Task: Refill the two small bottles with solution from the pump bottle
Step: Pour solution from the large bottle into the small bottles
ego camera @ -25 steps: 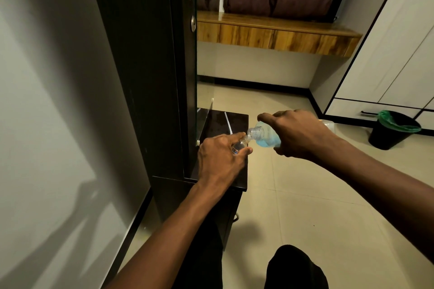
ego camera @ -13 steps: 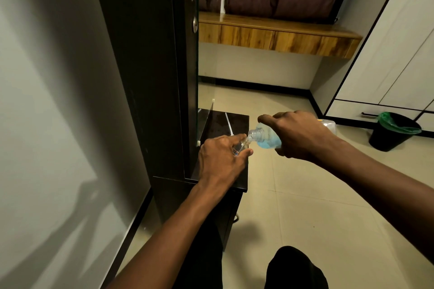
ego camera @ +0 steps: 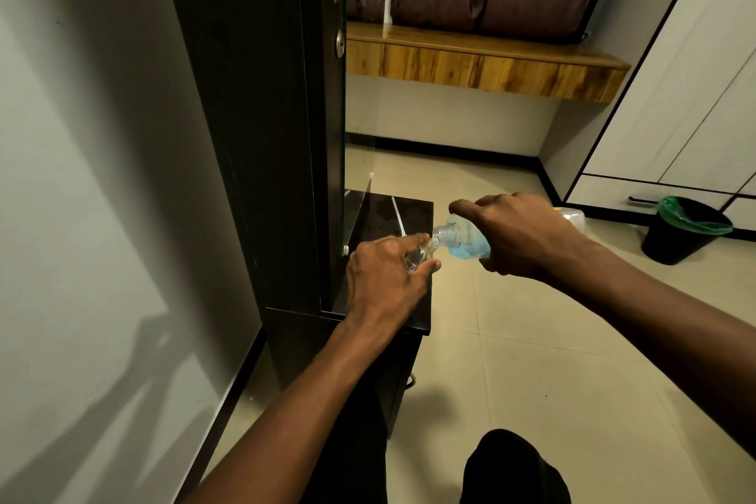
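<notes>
Now R hand (ego camera: 519,235) tips pump bottle (ego camera: 462,243) into small bottle (ego camera: 419,254), L hand (ego camera: 386,278).

We see a low, dark, glossy surface (ego camera: 413,217) set against the tall dark cabinet (ego camera: 262,115), its top reflecting light. A thin white stick-like item (ego camera: 398,215) lies on it towards the far end; we cannot tell what it is. Beside it runs the beige tiled floor (ego camera: 511,360), on which a black bin (ego camera: 683,231) with a green liner stands near the white wardrobe (ego camera: 695,115).
</notes>
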{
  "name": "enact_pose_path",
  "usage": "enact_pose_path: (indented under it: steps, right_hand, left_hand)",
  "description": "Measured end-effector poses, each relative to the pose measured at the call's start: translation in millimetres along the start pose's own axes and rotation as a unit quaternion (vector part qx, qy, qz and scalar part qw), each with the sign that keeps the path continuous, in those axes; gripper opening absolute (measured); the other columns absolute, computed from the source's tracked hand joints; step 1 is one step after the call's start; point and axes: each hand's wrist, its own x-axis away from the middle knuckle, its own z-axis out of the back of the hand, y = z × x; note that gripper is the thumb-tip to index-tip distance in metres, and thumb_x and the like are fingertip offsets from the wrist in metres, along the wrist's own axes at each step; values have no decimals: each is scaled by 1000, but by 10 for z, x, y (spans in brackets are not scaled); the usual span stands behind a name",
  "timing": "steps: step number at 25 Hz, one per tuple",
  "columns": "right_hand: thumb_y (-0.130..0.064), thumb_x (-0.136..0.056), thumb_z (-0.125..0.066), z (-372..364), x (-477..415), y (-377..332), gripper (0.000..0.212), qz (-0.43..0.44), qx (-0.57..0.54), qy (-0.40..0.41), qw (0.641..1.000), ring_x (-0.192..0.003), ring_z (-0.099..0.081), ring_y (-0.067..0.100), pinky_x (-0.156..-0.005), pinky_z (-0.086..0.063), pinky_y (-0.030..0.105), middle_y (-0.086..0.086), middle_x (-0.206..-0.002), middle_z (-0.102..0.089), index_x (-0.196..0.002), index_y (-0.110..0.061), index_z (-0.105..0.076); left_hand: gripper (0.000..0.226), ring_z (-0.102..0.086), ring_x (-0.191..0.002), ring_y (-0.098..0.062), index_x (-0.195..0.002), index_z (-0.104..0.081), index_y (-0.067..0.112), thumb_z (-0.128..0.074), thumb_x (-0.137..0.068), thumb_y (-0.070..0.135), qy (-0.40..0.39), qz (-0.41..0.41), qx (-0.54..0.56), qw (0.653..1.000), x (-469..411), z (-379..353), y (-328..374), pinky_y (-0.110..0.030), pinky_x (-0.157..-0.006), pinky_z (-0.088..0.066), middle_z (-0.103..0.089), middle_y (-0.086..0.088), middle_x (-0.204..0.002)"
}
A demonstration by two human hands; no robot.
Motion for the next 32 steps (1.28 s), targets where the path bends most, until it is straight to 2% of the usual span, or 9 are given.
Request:
enact_pose_path:
  steps: [23,27,32]
  right_hand:
    - [-25,-76,-81,90,8,-29,87,-3,-1,-5,1000,-93,-72,31,-73,-61,42,7,-119,-72,-150,-26,-35]
    - [-25,-78,-81,89,5,-24,87,-1,-2,-3,1000,-93,-71,31,-75,-61,42,8,-120,-71,-151,-25,-34]
    - [-25,-76,-81,70,-15,-15,86,2,-2,-2,1000,-91,-72,31,-74,-61,42,7,-118,-72,-149,-26,-36]
  left_hand:
    - [49,-74,-88,-10,-123,-74,20,-86,-80,39,9,-1,9,1000,-5,48,49,-28,-82,-62,-79,-1,-106]
    - [50,-74,-89,-10,-124,-74,19,-86,-79,39,10,-2,7,1000,-8,48,44,-23,-81,-61,-79,-1,-109]
    - [49,-74,-89,-10,-123,-74,20,-86,-79,39,12,2,9,1000,-7,65,49,-26,-81,-62,-79,-1,-109]
